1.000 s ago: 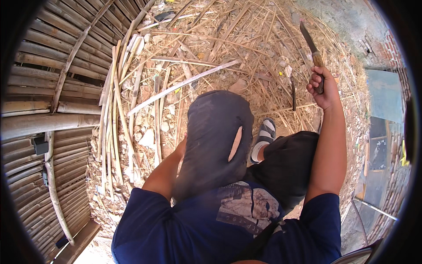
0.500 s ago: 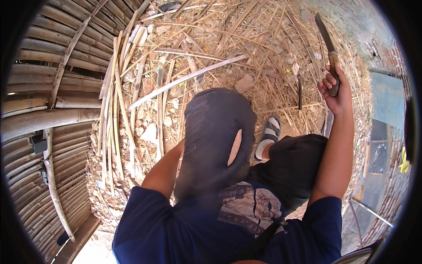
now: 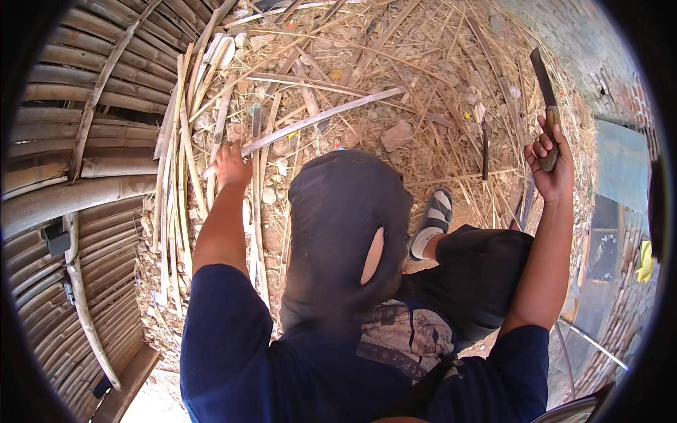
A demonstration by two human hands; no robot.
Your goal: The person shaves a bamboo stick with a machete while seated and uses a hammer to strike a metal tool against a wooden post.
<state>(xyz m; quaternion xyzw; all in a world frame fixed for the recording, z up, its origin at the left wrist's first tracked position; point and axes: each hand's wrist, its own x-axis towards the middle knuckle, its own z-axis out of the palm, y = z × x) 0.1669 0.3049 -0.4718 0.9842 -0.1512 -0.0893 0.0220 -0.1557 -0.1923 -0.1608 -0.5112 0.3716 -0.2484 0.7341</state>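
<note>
At the centre left of the frame, the left hand (image 3: 233, 166) reaches down to a long pale strip (image 3: 324, 115), its fingers bent over the lower-left end; whether they close underneath, I cannot tell. The strip slants up from there toward the middle of the frame, above the dark trousers (image 3: 345, 211). At the upper right, the right hand (image 3: 551, 166) is wrapped firmly around the handle of a knife (image 3: 545, 84), whose blade points upward, well apart from the strip.

As far as can be judged, work on this strip is at an early point: it lies in one length, and the blade touches nothing. Plenty of splitting seems done already, since a loose sheaf of long strips (image 3: 187, 158) lies at the left; how much is left does not show.

The strip is flat, narrow and smooth-looking, whitish against the straw-coloured litter. The knife has a dark, slightly curved blade and a brown, wood-like handle. Dry fibres and splinters cover the ground around a rough, pinkish-brown stone (image 3: 397, 135) and a thin dark stick (image 3: 485, 151). Rounded bamboo slats (image 3: 99, 247) line the left edge of the frame.
</note>
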